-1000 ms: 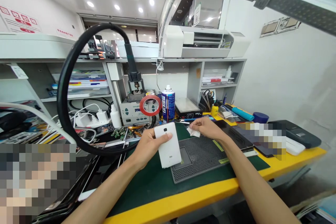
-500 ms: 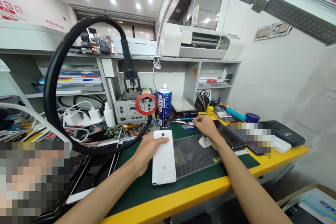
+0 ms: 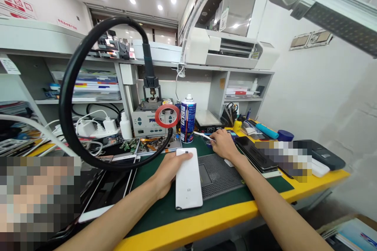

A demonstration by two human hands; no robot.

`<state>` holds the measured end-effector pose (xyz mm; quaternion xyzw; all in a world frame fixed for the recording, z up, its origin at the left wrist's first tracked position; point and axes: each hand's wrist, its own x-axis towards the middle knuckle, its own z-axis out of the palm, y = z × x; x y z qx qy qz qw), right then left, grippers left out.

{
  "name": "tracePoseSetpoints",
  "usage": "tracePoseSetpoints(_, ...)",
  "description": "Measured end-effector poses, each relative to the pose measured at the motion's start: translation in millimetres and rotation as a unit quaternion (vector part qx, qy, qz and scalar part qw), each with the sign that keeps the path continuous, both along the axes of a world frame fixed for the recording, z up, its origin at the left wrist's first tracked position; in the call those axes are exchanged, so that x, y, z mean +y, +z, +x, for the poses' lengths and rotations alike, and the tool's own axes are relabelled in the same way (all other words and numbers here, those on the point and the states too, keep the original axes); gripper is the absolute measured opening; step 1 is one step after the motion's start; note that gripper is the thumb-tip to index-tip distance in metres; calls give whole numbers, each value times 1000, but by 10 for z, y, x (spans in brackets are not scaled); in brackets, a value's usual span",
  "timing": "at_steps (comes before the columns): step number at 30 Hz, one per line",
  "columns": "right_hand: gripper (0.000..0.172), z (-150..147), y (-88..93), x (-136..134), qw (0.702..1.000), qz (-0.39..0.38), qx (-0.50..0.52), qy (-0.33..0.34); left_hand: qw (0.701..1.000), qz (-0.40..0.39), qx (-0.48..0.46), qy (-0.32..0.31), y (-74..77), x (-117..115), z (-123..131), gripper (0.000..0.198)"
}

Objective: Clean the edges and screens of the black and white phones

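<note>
My left hand [image 3: 169, 172] is closed round the side of a white smartphone [image 3: 189, 184], thumb near the camera lens. The phone's back faces me, and it is held up over the near edge of the bench. Beyond it, my right hand [image 3: 223, 143] pinches a thin white tool [image 3: 204, 135] whose tip points left toward the blue spray can [image 3: 187, 119]. Its exact kind is too small to make out. A grey perforated mat [image 3: 222, 176] lies under my right forearm, with a white scrap [image 3: 228, 162] partly hidden by my wrist.
Left stand a rework station [image 3: 153, 119] with a looping black hose [image 3: 66, 98], a red tape ring [image 3: 167, 115] and a parts tray [image 3: 159, 144]. Dark phones [image 3: 256, 155] lie at right. A lamp [image 3: 338, 15] hangs overhead. At far left is a blurred-out patch.
My right hand has moved left and slightly nearer with the white tool, and its wrist covers more of the scrap. The view has shifted a little. My left hand still holds the phone.
</note>
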<state>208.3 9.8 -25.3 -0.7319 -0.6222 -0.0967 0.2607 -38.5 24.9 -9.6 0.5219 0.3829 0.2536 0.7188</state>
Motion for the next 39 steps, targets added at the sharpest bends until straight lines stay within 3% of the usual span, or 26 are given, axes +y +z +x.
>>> tracePoseSetpoints(4, 30, -71, 192, -158, 995, 33, 80, 54, 999, -3, -7, 31, -37, 12, 5, 28)
tracePoseSetpoints(7, 38, -134, 340, -284, 919, -46, 334, 206, 998, -1, -12, 63, -82, 31, 18, 27)
tracePoseSetpoints(8, 40, -158, 376, -314, 898, -86, 368, 226, 997, 0, -14, 74, -92, 36, 23, 27)
tracePoseSetpoints(10, 38, -213, 415, -347, 884, -114, 389, 232, 995, 1, -18, 94, -96, 38, 32, 26)
tracePoseSetpoints(15, 32, -333, 368, -325, 904, -125, 331, 241, 991, -2, -22, 135, -72, 12, 41, 20)
tracePoseSetpoints(20, 30, -332, 330, -301, 928, -73, 296, 212, 988, -7, -28, 154, -96, 17, 44, 21)
tracePoseSetpoints(35, 29, -353, 294, -284, 937, -51, 279, 205, 987, -19, -39, 153, -68, 31, 31, 25)
tracePoseSetpoints(39, 27, -366, 281, -272, 926, -62, 304, 214, 988, -19, -40, 150, -80, 38, 32, 26)
